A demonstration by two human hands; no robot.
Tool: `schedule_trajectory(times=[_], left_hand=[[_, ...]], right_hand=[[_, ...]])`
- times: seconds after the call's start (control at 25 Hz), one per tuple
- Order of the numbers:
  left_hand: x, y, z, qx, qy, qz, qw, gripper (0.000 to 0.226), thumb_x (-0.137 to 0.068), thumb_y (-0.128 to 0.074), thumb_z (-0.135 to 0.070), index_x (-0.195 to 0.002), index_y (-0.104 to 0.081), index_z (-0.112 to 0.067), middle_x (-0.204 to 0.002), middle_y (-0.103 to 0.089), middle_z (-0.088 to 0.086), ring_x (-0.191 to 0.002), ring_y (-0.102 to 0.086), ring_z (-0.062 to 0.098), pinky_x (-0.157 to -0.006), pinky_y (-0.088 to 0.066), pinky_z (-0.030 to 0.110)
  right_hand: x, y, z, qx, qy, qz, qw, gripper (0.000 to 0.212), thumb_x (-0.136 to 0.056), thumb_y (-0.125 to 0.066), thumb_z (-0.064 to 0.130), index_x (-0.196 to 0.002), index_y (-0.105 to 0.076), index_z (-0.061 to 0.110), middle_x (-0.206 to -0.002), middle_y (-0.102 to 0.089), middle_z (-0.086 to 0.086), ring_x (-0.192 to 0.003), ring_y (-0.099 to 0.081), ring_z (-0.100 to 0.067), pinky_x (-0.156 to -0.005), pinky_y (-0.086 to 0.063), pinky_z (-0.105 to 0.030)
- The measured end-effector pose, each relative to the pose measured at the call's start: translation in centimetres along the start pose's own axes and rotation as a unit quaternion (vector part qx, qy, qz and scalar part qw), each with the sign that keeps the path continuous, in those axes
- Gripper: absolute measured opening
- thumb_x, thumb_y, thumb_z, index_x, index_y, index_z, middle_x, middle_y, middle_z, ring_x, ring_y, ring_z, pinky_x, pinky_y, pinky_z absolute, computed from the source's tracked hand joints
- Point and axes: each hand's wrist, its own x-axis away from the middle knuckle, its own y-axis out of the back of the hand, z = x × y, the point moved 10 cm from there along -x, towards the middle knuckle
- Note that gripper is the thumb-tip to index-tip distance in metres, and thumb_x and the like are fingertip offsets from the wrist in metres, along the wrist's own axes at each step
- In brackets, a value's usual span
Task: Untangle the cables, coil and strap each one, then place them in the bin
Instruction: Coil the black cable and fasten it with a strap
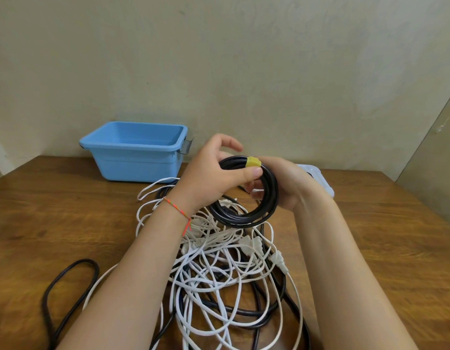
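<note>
Above the desk: I see the coiled black rubber cable (pixel 246 195) held clear of the brown wooden desk (pixel 67 210), yellow fabric strap (pixel 253 162) on top.
Left hand (pixel 213 173): curled round the coil, thumb beside the strap.
Right hand (pixel 289 183): grips the coil's far side; fingers partly hidden.
Bin: the open blue plastic bin (pixel 135 157) lies left and beyond; left hand nearer.
Unclear: tangled white and black cables (pixel 218 274), and a white object (pixel 317 178) behind my right hand.
</note>
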Motion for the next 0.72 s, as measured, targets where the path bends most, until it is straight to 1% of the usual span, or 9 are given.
schedule_trajectory(times=[0.08, 0.16, 0.28, 0.36, 0.44, 0.52, 0.56, 0.6, 0.72], left_hand=[[-0.1, -0.1, 0.0, 0.024, -0.009, 0.021, 0.999, 0.027, -0.083, -0.077, -0.006, -0.107, -0.067, -0.011, -0.085, -0.074, 0.005, -0.068, -0.067, 0.010, -0.066, -0.052, 0.022], [-0.1, 0.0, -0.3, 0.028, -0.026, 0.026, 0.999, 0.014, -0.084, -0.073, -0.001, -0.097, -0.073, -0.008, -0.080, -0.073, 0.003, -0.070, -0.066, 0.013, -0.067, -0.053, 0.023], [-0.1, 0.0, -0.2, 0.042, -0.013, 0.012, 0.999, 0.007, -0.086, -0.070, 0.000, -0.093, -0.071, -0.003, -0.070, -0.068, 0.003, -0.056, -0.061, 0.008, -0.056, -0.048, 0.016], [-0.3, 0.4, 0.7, 0.065, 0.023, -0.004, 0.998, 0.005, -0.089, -0.068, -0.002, -0.093, -0.069, -0.004, -0.058, -0.060, -0.005, -0.040, -0.048, 0.003, -0.043, -0.037, 0.014], [-0.6, 1.1, 2.1, 0.102, 0.061, -0.023, 0.993, 0.004, -0.090, -0.066, -0.004, -0.094, -0.068, -0.004, -0.050, -0.048, -0.007, -0.034, -0.032, 0.004, -0.038, -0.026, 0.017], [-0.7, 2.0, 3.2, 0.112, 0.087, -0.052, 0.989, 0.006, -0.090, -0.067, -0.005, -0.096, -0.068, -0.003, -0.050, -0.045, -0.005, -0.033, -0.026, 0.005, -0.037, -0.023, 0.016], [-0.8, 2.4, 3.6, 0.110, 0.095, -0.065, 0.987, 0.008, -0.090, -0.068, -0.007, -0.096, -0.068, -0.003, -0.054, -0.046, -0.002, -0.033, -0.026, 0.006, -0.036, -0.023, 0.016], [-0.7, 2.7, 4.0, 0.115, 0.104, -0.071, 0.985, 0.007, -0.090, -0.068, -0.008, -0.096, -0.069, -0.003, -0.060, -0.047, 0.002, -0.033, -0.026, 0.006, -0.036, -0.024, 0.016], [-0.8, 2.8, 4.8, 0.168, 0.130, -0.070, 0.975, 0.005, -0.091, -0.065, -0.008, -0.087, -0.066, -0.006, -0.070, -0.055, 0.011, -0.035, -0.026, 0.006, -0.036, -0.023, 0.017]], right_hand=[[-0.1, -0.5, -0.2, -0.007, -0.004, 0.012, 1.000, 0.020, -0.095, -0.046, 0.015, -0.097, -0.063, 0.006, -0.065, -0.056, -0.005, -0.058, -0.055, -0.017, -0.057, -0.041, -0.028], [-0.1, -0.8, -0.3, -0.013, -0.006, 0.019, 1.000, 0.021, -0.094, -0.045, 0.014, -0.097, -0.062, 0.003, -0.066, -0.057, -0.007, -0.058, -0.056, -0.019, -0.055, -0.043, -0.028], [-0.2, -0.1, -0.3, 0.004, -0.007, -0.021, 1.000, 0.022, -0.095, -0.046, 0.014, -0.087, -0.063, 0.003, -0.066, -0.060, -0.008, -0.060, -0.056, -0.021, -0.057, -0.043, -0.030], [-0.2, 1.2, 0.3, 0.046, 0.012, -0.091, 0.995, 0.022, -0.095, -0.049, 0.015, -0.083, -0.065, 0.005, -0.071, -0.066, -0.008, -0.065, -0.060, -0.022, -0.063, -0.048, -0.033], [0.1, 2.5, 1.9, 0.059, 0.073, -0.163, 0.982, 0.016, -0.095, -0.052, 0.015, -0.089, -0.066, 0.010, -0.078, -0.068, -0.006, -0.069, -0.063, -0.018, -0.067, -0.052, -0.031], [0.9, 2.6, 3.8, 0.048, 0.153, -0.186, 0.969, 0.010, -0.094, -0.054, 0.012, -0.092, -0.064, 0.013, -0.077, -0.064, -0.002, -0.064, -0.061, -0.011, -0.059, -0.049, -0.021], [1.4, 2.5, 4.8, 0.070, 0.187, -0.188, 0.962, 0.010, -0.093, -0.055, 0.009, -0.092, -0.064, 0.015, -0.078, -0.064, 0.000, -0.064, -0.060, -0.009, -0.056, -0.046, -0.017], [2.0, 2.2, 5.6, 0.106, 0.219, -0.185, 0.952, 0.014, -0.092, -0.056, 0.007, -0.090, -0.064, 0.018, -0.080, -0.065, 0.000, -0.066, -0.060, -0.008, -0.056, -0.046, -0.017], [3.1, 0.4, 7.3, 0.230, 0.306, -0.155, 0.911, 0.022, -0.085, -0.060, 0.002, -0.087, -0.065, 0.023, -0.088, -0.064, -0.002, -0.079, -0.060, -0.011, -0.069, -0.049, -0.027]])
